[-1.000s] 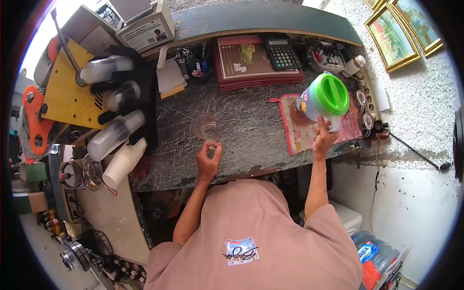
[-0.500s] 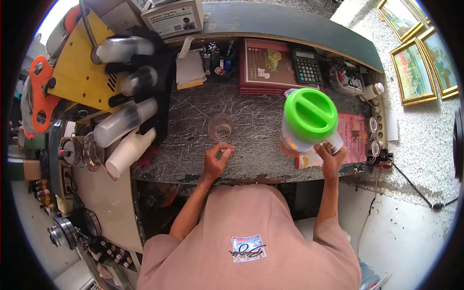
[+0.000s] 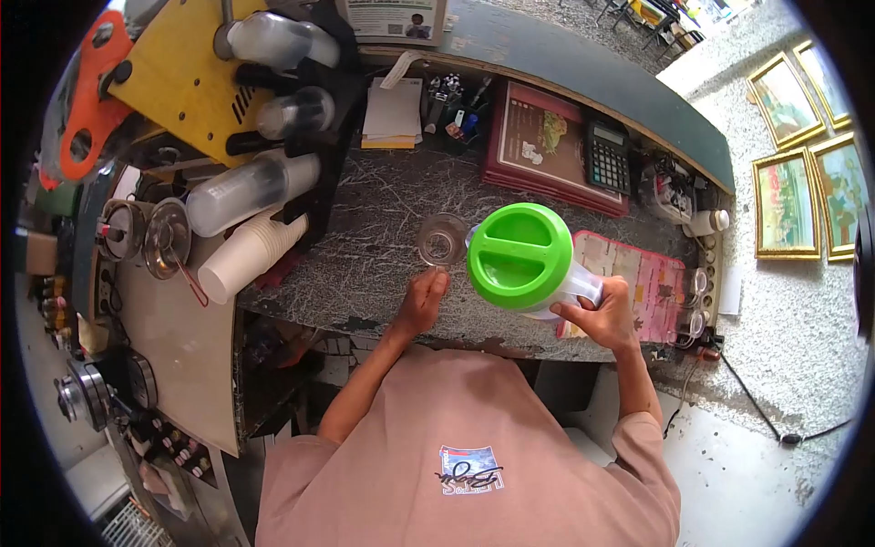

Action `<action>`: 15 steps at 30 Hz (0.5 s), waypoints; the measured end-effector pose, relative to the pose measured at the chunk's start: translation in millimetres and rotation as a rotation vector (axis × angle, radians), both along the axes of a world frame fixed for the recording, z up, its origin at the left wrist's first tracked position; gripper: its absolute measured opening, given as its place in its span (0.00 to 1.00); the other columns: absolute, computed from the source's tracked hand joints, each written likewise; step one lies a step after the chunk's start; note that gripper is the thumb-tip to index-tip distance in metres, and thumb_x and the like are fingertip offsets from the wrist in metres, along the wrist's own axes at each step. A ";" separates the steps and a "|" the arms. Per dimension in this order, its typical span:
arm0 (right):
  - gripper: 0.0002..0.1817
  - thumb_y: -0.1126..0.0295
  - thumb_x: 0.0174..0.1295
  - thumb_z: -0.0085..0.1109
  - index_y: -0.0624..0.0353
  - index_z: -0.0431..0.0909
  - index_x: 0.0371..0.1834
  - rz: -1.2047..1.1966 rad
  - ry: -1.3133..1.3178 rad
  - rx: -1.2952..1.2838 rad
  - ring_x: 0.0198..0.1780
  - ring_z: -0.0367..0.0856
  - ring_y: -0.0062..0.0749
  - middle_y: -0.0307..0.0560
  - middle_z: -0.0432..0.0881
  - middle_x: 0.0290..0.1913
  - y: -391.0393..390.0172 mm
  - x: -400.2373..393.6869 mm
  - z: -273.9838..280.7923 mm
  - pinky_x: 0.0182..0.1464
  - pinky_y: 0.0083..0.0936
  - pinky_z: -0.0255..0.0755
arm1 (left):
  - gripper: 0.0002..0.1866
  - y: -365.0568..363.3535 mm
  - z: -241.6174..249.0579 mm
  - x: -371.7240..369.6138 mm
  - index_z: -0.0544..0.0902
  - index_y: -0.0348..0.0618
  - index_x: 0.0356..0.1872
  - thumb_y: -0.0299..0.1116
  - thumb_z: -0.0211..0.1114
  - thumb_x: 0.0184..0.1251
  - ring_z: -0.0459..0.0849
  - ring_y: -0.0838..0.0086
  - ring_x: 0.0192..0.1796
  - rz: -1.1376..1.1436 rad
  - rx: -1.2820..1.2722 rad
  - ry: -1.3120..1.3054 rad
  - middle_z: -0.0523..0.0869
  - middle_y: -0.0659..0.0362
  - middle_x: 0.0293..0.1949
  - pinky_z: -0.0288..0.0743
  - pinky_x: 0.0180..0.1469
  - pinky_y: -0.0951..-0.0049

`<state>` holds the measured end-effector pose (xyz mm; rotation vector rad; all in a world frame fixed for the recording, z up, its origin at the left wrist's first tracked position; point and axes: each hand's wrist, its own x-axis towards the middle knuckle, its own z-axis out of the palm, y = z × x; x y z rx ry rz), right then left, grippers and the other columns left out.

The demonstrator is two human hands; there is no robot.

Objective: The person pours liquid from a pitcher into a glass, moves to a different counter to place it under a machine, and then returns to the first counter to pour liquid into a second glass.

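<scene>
A clear glass cup (image 3: 441, 240) stands on the dark, scratched counter. My left hand (image 3: 423, 301) is closed at the near side of the cup, fingertips meeting its lower edge; the exact grip is partly hidden. Just right of the cup, a clear plastic pitcher with a bright green lid (image 3: 519, 255) is held up, tilted towards the cup. My right hand (image 3: 603, 312) wraps round the pitcher's handle, thumb on the near side. The lid hides most of the pitcher's body, and I cannot see any liquid passing.
Red menu folders (image 3: 538, 137) and a calculator (image 3: 609, 157) lie at the back. A pink printed sheet (image 3: 638, 283) is on the right. Stacked paper cups (image 3: 251, 258) and plastic cups (image 3: 241, 193) jut in from a yellow machine (image 3: 187, 82) on the left.
My right hand has brought the pitcher leftward, close to the cup, and tilted it. The left hand stays at the cup with its fingers curled more tightly. The view has shifted slightly.
</scene>
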<state>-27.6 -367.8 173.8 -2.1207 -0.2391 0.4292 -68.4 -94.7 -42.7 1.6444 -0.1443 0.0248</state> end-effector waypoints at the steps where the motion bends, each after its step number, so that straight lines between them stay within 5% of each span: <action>1: 0.10 0.72 0.55 0.76 0.68 0.86 0.33 0.014 0.000 -0.006 0.19 0.80 0.17 0.39 0.84 0.21 3.4 3.6 3.5 0.21 0.20 0.76 | 0.19 -1.2 -1.4 0.2 0.74 0.37 0.31 0.36 0.44 0.82 0.72 0.73 0.30 0.014 -0.006 0.000 0.72 0.60 0.25 0.67 0.36 0.68; 7: 0.11 0.71 0.56 0.75 0.69 0.87 0.34 0.121 0.061 -0.106 0.20 0.81 0.20 0.43 0.85 0.22 20.8 18.3 14.5 0.23 0.23 0.77 | 0.17 -3.0 -0.5 0.8 0.71 0.35 0.31 0.35 0.48 0.82 0.71 0.64 0.27 0.054 -0.063 -0.080 0.69 0.53 0.24 0.65 0.33 0.62; 10: 0.14 0.68 0.52 0.78 0.64 0.80 0.23 0.110 0.007 -0.159 0.23 0.67 0.12 0.30 0.70 0.18 23.4 22.2 11.2 0.24 0.21 0.63 | 0.16 -1.9 -2.5 -0.8 0.71 0.35 0.32 0.34 0.48 0.82 0.71 0.62 0.28 0.028 -0.035 -0.053 0.70 0.52 0.25 0.65 0.35 0.61; 13: 0.13 0.68 0.53 0.77 0.65 0.81 0.25 0.131 0.011 -0.182 0.24 0.69 0.12 0.31 0.72 0.19 26.5 25.3 12.9 0.25 0.22 0.65 | 0.15 -2.8 -0.7 -0.8 0.71 0.35 0.32 0.33 0.49 0.82 0.71 0.59 0.30 0.040 -0.042 -0.075 0.70 0.51 0.26 0.66 0.37 0.60; 15: 0.13 0.66 0.54 0.76 0.67 0.88 0.34 0.123 0.034 -0.179 0.24 0.81 0.19 0.43 0.85 0.23 26.9 27.7 12.1 0.29 0.26 0.75 | 0.15 -2.2 -0.8 0.1 0.71 0.35 0.32 0.33 0.50 0.81 0.71 0.57 0.31 0.036 -0.031 -0.087 0.70 0.50 0.27 0.66 0.38 0.60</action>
